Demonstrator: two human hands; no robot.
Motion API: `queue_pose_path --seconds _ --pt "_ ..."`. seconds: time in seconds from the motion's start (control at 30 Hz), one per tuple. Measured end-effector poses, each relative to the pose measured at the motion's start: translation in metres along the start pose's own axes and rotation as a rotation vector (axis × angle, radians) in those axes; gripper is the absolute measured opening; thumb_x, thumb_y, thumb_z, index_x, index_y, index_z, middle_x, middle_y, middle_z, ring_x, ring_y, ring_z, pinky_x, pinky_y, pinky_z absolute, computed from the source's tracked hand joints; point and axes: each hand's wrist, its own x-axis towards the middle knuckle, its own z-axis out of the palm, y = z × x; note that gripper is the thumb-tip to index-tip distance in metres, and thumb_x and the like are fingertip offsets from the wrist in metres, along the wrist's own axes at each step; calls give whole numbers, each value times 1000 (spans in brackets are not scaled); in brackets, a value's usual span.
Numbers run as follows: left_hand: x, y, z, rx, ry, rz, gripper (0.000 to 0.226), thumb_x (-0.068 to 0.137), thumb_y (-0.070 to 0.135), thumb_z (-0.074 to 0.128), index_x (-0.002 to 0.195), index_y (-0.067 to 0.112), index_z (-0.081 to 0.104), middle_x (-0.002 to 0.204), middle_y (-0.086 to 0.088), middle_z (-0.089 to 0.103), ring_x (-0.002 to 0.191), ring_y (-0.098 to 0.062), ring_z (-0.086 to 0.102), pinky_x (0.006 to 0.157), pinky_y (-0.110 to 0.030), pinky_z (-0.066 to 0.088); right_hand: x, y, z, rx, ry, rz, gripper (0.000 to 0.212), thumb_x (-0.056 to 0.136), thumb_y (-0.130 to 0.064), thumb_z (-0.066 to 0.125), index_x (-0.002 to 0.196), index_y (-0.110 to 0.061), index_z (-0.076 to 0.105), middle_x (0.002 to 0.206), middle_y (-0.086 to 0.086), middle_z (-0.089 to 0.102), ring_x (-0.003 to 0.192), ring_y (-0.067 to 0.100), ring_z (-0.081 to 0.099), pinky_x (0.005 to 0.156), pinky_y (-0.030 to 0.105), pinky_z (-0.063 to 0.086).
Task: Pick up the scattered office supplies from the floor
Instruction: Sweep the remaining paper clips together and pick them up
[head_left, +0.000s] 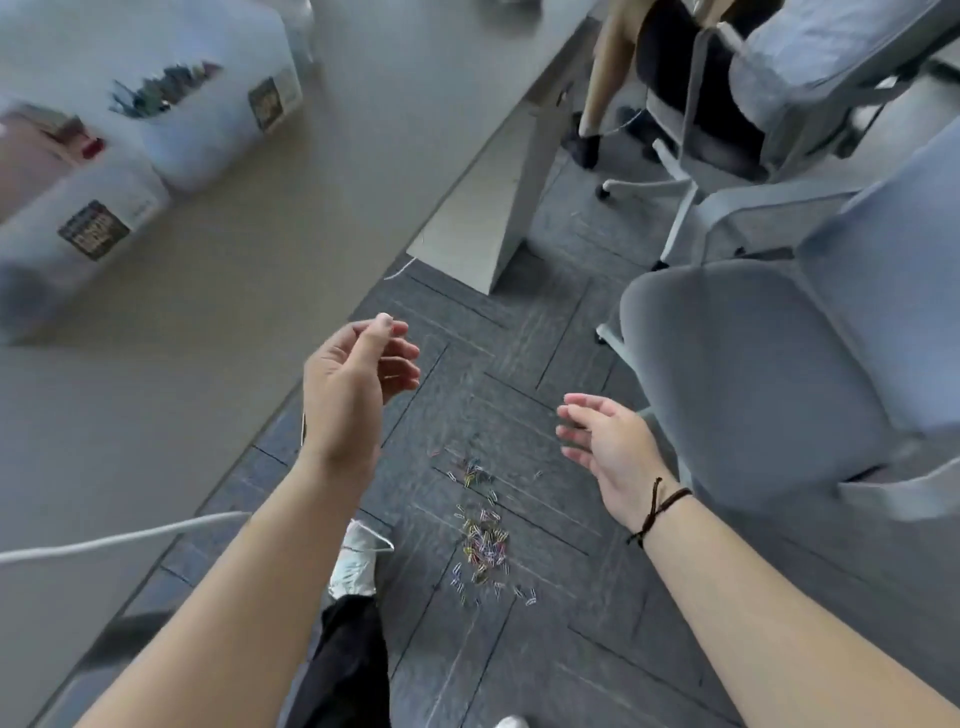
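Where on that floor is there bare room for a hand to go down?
Bare carpet lies right of the paper clips, before the grey chair, and beyond them toward the desk leg. The clip patch itself is crowded.

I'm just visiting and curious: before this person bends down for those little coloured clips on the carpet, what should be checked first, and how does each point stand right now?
1. Left hand free to grasp: ok, fingers loosely curled, nothing visibly held.
2. Right hand free: ok, open and holding nothing.
3. Paper clips located: ok, scattered on the carpet between the two forearms, in two loose clusters.
4. Hands at the clips: not ok, both are raised above the floor.
5. Path down clear: ok, but the grey chair stands close on the right.
6. Container for the clips: cannot tell; the bins on the desk are blurred.
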Motion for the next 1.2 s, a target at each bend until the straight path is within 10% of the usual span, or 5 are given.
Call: queue_pose_path --seconds 0.53,0.83,1.03,1.1,1.2 --pt "49 -428 -106 584 29 -90 24 98 29 63 81 14 71 76 -4 69 69 -21 61 63 -32 49 157 417 -69 -26 115 185 9 97 -11 62 97 -18 67 101 8 69 92 20 64 94 41 52" --pt "239 -519 -245 827 160 54 32 86 46 59 86 17 71 63 9 70 53 -6 61 54 -24 46 318 541 -52 -252 156 -44 31 104 -24 51 133 -14 59 127 -3 58 112 13 53 94 27 38" --pt "186 -628 -161 1036 -318 -12 10 100 29 62 101 20 68 107 -10 73 78 -17 66 68 -31 56 420 532 -43 -652 105 -228 59 102 -42 50 155 -27 30 154 3 38 116 21 52 95 33 40" --pt "177 -658 -151 1220 -503 -36 39 100 30 62 137 21 55 132 -8 63 83 -9 64 65 -23 53 434 533 -42 -747 72 -185 70 100 -46 52 159 -30 18 163 2 26 133 27 46 100 36 40" --pt "173 -678 -147 1318 -552 -62 76 96 30 66 159 20 25 158 -7 38 130 -30 54 104 -45 51 437 541 -37 -778 8 -138 83 96 -52 55 161 -26 9 167 1 13 150 26 26 118 43 28"
